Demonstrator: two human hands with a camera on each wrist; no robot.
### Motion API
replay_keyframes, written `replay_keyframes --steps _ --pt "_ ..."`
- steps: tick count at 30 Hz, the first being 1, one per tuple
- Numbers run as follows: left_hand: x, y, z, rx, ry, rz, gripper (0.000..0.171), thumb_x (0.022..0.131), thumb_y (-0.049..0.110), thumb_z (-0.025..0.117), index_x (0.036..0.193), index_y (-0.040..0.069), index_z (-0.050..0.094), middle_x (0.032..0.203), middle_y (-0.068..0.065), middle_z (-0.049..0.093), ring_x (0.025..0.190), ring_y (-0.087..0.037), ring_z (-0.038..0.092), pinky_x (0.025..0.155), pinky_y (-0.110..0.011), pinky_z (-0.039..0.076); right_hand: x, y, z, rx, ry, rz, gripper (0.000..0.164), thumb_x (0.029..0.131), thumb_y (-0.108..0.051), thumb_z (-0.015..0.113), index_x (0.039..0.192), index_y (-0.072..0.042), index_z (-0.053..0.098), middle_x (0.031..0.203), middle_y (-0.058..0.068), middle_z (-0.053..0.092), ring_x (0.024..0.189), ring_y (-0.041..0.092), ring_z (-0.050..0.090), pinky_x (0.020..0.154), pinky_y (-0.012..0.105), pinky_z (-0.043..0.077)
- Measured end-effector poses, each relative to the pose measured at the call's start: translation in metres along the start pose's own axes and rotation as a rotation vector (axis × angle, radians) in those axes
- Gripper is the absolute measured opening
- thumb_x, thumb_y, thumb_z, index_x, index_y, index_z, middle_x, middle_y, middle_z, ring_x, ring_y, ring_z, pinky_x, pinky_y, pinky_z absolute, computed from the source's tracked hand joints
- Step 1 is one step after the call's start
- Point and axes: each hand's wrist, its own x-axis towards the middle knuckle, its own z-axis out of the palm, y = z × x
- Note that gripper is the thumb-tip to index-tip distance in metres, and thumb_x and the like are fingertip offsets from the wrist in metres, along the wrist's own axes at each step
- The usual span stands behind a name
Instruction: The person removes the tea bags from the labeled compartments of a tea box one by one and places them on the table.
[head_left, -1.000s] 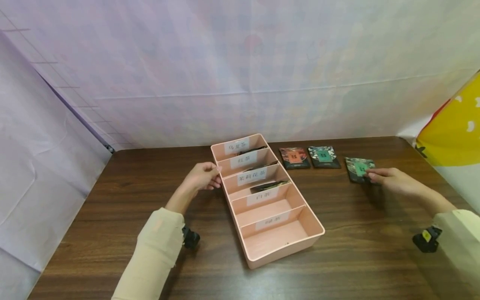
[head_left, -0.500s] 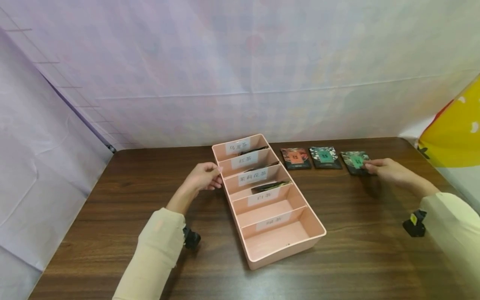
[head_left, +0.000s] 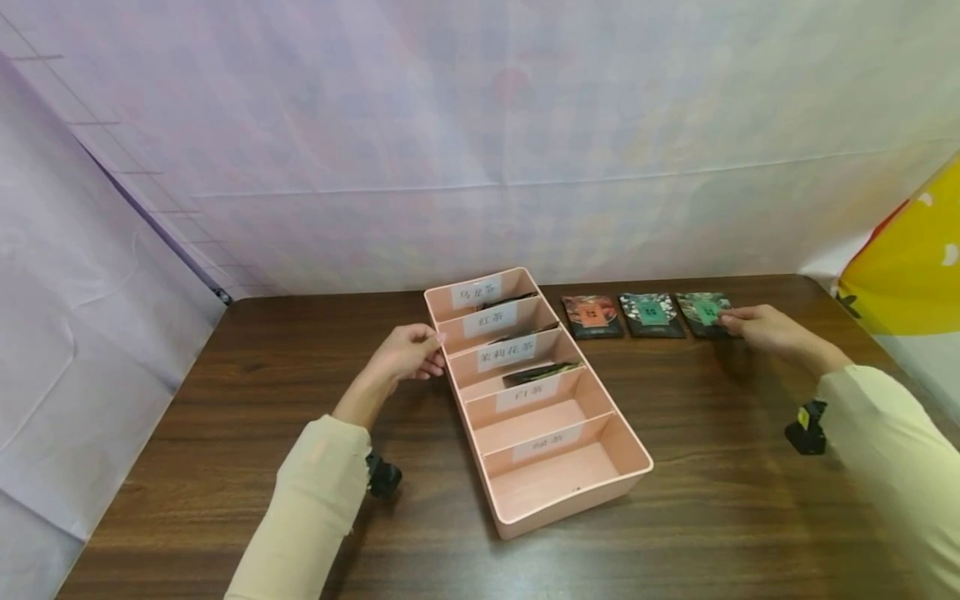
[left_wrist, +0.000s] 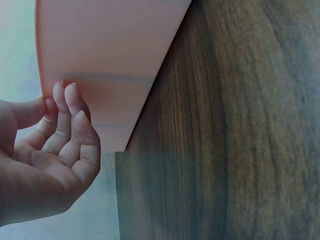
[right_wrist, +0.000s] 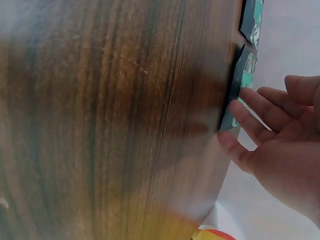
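Note:
A pink divided organizer box (head_left: 573, 503) stands at an angle on the table, with labelled compartments. My left hand (head_left: 402, 353) pinches its left rim between thumb and index finger; the other fingers curl beside the box's outer wall (left_wrist: 115, 40) in the left wrist view. At the right, the fingertips of my right hand (head_left: 772, 331) touch a flat green tea packet (head_left: 699, 309) on the table. In the right wrist view, that hand's fingers (right_wrist: 262, 111) are loosely extended over the packet's edge, and the thumb stands apart.
An orange-labelled packet (head_left: 591, 317) and a white-flowered, green-labelled packet (head_left: 650, 315) lie in a row between box and right hand. Dark packets (head_left: 542, 374) sit in the box's far three compartments. A pale curtain (head_left: 480, 167) hangs behind the brown table (head_left: 262, 400).
My right hand has slid the green tea packet left and away from me, up beside the white-flowered packet. The left hand and the box have stayed in place.

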Motion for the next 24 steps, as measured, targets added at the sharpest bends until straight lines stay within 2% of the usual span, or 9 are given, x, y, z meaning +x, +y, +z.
replay_keyframes --steps 7,15,24 --pt "-0.0002 0.0 0.0 0.001 -0.006 0.007 0.018 0.096 0.016 0.049 0.088 0.0 0.052 0.064 -0.003 0.055 0.055 -0.011 0.056 0.053 -0.023 0.046 0.0005 -0.0015 0.0012 0.006 0.023 -0.013 0.055 0.102 -0.026 0.023 0.132 0.019 0.021 0.126 0.043 0.03 0.118 0.055 0.029 0.094 0.063 0.024" --pt "-0.0003 0.0 0.0003 0.001 -0.006 0.005 0.018 0.096 0.016 0.048 0.088 0.0 0.052 0.064 -0.003 0.055 0.055 -0.011 0.056 0.054 -0.023 0.046 0.0007 0.0 0.0013 0.028 0.001 -0.005 0.057 0.102 -0.029 0.022 0.133 0.019 0.019 0.134 0.039 0.02 0.121 0.055 0.023 0.095 0.063 0.021" --pt "-0.0011 0.0002 0.0004 0.002 -0.004 0.011 0.018 0.096 0.016 0.048 0.087 0.001 0.052 0.064 -0.003 0.055 0.055 -0.011 0.056 0.053 -0.024 0.046 0.0011 -0.0005 0.0018 0.021 0.008 -0.004 0.056 0.102 -0.028 0.023 0.132 0.02 0.019 0.135 0.039 0.019 0.121 0.055 0.023 0.095 0.063 0.021"
